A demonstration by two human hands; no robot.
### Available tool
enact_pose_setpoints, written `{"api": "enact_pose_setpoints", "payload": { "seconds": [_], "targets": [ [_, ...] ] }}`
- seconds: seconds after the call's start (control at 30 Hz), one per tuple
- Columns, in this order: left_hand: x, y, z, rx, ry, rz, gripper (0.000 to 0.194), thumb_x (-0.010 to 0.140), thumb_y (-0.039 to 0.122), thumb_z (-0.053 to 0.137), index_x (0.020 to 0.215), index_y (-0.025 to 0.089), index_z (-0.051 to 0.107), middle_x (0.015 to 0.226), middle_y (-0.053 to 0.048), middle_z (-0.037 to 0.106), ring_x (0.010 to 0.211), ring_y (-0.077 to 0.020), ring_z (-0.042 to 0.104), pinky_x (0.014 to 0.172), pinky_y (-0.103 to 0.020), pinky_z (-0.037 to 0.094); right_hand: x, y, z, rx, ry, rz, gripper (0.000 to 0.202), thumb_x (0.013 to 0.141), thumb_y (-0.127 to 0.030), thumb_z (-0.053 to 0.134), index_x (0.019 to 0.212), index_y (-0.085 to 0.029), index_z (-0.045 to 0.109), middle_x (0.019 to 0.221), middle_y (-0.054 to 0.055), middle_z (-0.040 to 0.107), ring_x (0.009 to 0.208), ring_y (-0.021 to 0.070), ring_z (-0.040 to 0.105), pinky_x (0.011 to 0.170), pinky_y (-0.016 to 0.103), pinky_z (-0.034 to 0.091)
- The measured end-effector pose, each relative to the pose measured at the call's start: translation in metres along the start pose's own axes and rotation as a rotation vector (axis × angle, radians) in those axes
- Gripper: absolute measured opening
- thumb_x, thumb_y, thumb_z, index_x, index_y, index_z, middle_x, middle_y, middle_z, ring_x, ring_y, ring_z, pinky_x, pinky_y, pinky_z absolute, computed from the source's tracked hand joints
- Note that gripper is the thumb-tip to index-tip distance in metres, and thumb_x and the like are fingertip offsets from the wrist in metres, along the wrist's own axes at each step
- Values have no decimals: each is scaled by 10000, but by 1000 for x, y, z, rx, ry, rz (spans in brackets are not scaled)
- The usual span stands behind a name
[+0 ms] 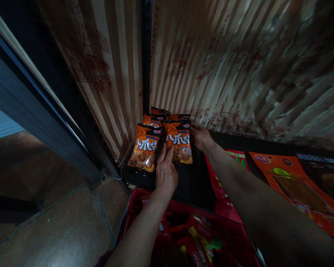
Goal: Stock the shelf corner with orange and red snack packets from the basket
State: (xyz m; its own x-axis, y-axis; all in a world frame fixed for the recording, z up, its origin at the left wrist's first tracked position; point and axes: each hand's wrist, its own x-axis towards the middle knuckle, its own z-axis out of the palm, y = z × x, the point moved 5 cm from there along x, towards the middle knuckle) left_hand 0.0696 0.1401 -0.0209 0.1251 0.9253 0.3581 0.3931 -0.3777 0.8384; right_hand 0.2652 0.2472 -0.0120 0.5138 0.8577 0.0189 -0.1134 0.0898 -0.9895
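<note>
Right front orange packet (179,142): upright on the black shelf (196,183), between my hands.
Left front orange packet (144,150): just beside it, leaning slightly back.
My left hand (167,174): at the right packet's near left edge, fingers extended, slightly apart.
My right hand (202,139): at its right side; fingers partly hidden, grip cannot be told.
Red basket (236,231): near side, holding red packets (196,248).
</note>
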Motion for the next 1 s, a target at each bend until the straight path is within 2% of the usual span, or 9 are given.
{"api": "enact_pose_setpoints", "payload": {
  "seconds": [0.17, 0.3, 0.53, 0.63, 0.73, 0.8, 0.87, 0.93, 1.0],
  "targets": [
    [2, 0, 2, -28, -22, 19, 662, 753, -40, 338, 1357, 195, 475, 1511, -54, 345, 1365, -181, 364, 1140, -339, 329, 3, 4, 1, 10, -15, 105, 138, 693, -244, 732, 759, -178, 631, 483, -12, 598, 486, 186, 624, 453, 306, 532],
    [7, -1, 3, -1, -64, 29, 686, 729, -60, 346, 1367, 165, 459, 1524, -84, 309, 1379, -204, 335, 1150, -358, 313, 7, 10, 3, 25, 27, 120, 137, 705, -253, 711, 790, -189, 625, 533, 7, 635, 570, 218, 663, 515, 357, 561],
    [13, -5, 2, -11, -60, 74, 699, 742, -42, 350, 1394, 201, 420, 1531, -44, 302, 1395, -189, 301, 1159, -355, 297, 20, 21, 7, 14, 87, 126, 160, 675, -271, 704, 824, -252, 648, 596, 43, 672, 653, 266, 687, 555, 406, 567],
    [13, -5, 2, -18, -66, 87, 710, 743, -42, 343, 1404, 207, 402, 1532, -38, 299, 1404, -182, 279, 1166, -357, 281, 24, 25, 7, 4, 111, 122, 160, 659, -260, 695, 810, -260, 643, 612, 41, 675, 672, 271, 689, 561, 415, 570],
    [13, -3, 3, 4, -95, 83, 642, 795, 6, 365, 1405, 203, 398, 1538, -55, 283, 1416, -198, 250, 1168, -379, 273, 26, 28, 7, -3, 141, 106, 126, 652, -249, 681, 760, -265, 619, 628, 41, 676, 701, 267, 691, 584, 412, 573],
    [12, 0, 4, 11, -118, 95, 584, 834, 96, 443, 1406, 204, 393, 1555, -61, 236, 1429, -223, 213, 1170, -406, 259, 27, 30, 6, -5, 156, 90, 120, 645, -249, 680, 732, -261, 598, 631, 40, 675, 706, 261, 690, 602, 405, 576],
    [11, 2, 4, 2, -140, 106, 627, 817, 166, 544, 1417, 213, 370, 1571, -62, 181, 1436, -247, 184, 1171, -427, 250, 28, 31, 6, -13, 153, 69, 131, 637, -262, 686, 722, -253, 586, 625, 39, 672, 699, 257, 689, 610, 402, 579],
    [11, 2, 5, -1, -152, 119, 683, 794, 140, 564, 1432, 220, 337, 1577, -62, 157, 1437, -244, 182, 1171, -428, 248, 28, 31, 5, -31, 133, 39, 148, 635, -286, 694, 733, -245, 590, 608, 37, 666, 682, 256, 685, 602, 405, 577],
    [11, 2, 5, 7, -146, 131, 689, 792, 63, 491, 1438, 233, 322, 1577, -45, 160, 1436, -216, 186, 1174, -413, 246, 29, 30, 4, -58, 105, -6, 158, 649, -321, 691, 755, -242, 602, 590, 33, 659, 654, 251, 678, 586, 407, 570]
  ]
}}
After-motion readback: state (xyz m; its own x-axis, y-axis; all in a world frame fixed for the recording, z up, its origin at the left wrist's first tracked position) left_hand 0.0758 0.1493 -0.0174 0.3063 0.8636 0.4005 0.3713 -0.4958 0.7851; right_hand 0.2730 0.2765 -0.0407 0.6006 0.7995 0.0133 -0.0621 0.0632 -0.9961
